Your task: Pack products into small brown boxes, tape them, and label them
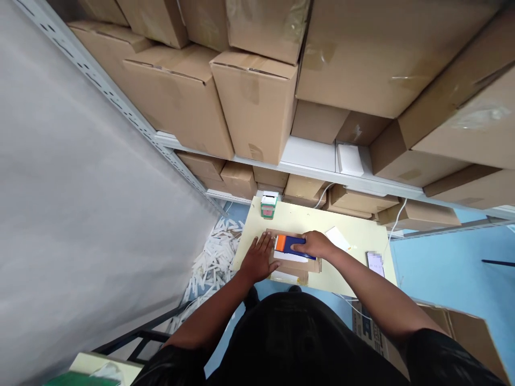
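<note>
Many cartons (257, 102) overhead — phone (375, 262) near box (295, 264)

Pale yellow table (306, 220) bears a cardboard box (300, 265), a green device (269, 207), a phone (375, 262) and white paper (337, 237).

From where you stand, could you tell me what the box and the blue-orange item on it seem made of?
Box: cardboard, matte brown with folded flaps. Item: likely plastic or printed card, smooth with saturated blue and orange; too small to tell.

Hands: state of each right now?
Left hand: open, flat by the carton.
Right hand: on the blue pack; grip cannot be told.
</note>
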Demonstrator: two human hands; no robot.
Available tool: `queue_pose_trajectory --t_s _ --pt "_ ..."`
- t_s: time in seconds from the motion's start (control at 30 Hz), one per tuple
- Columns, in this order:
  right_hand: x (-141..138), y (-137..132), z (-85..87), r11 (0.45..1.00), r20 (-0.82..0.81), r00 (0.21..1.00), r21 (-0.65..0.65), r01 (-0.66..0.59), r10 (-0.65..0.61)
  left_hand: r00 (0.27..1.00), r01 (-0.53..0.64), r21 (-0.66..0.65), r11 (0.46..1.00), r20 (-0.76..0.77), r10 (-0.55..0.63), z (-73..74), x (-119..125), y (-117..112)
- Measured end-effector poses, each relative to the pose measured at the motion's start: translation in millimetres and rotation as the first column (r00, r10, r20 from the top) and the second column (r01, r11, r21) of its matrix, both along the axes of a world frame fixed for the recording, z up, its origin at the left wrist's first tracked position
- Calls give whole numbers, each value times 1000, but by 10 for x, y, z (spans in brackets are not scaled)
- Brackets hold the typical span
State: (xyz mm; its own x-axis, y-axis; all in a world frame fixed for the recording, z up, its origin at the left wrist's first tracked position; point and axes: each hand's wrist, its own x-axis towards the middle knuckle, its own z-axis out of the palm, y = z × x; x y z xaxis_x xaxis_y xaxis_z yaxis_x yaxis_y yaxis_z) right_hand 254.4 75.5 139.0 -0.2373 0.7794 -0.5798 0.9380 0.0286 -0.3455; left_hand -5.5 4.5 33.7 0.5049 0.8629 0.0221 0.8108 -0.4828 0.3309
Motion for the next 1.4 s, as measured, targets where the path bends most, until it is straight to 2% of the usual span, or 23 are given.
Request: queue_pose_trajectory --t_s 0.1,0.23,0.47,0.6,0.7,0.8,0.9,0.97,1.07,1.1,1.2,1.23,1.3,1.4 --pt "258 -56 31 998 -40 997 -16 68 -68 999 22 3 1000 -23 -22 29 13 14" --pt "782 -184 19 989 -95 985 -37 143 -146 998 55 1 998 -44 -55 48 33 49" --pt "1802 -601 -142 964 -86 961 -73 257 -263 997 58 26 998 -57 -56 27 31 61" --pt "2149 -823 -252 955 -57 956 -86 282 -287 997 63 22 998 -52 -62 9 47 66" --pt "2092 -827 -357 969 0 970 -53 241 -241 996 77 27 997 -45 -76 -8 61 73" --pt "1844 -676 -478 978 43 978 -29 205 -204 997 74 30 997 -27 -74 -28 72 81" --pt "1643 -507 -596 952 26 959 -122 283 -282 997 77 26 997 -32 -76 -42 74 83" --pt "1604 -474 -678 895 1 918 -221 387 -397 996 81 34 996 -38 -79 -52 71 80" --pt "1635 -605 -826 794 -28 832 -317 518 -554 996 82 55 995 -46 -79 -73 64 72" --pt "1651 -690 -879 788 -22 826 -314 529 -563 996 83 62 995 -48 -80 -82 61 69" --pt "1686 -1002 -1006 815 32 851 -271 512 -525 995 87 85 993 -46 -84 -106 48 62" --pt "1695 -1109 -1028 804 28 839 -274 529 -543 995 89 93 992 -42 -85 -112 43 60" --pt "1714 -1308 -1032 736 -15 768 -298 608 -641 995 95 107 990 -35 -91 -121 33 57" --pt "1725 -1527 -946 561 -167 540 -363 744 -825 996 92 121 988 -33 -89 -127 22 51"
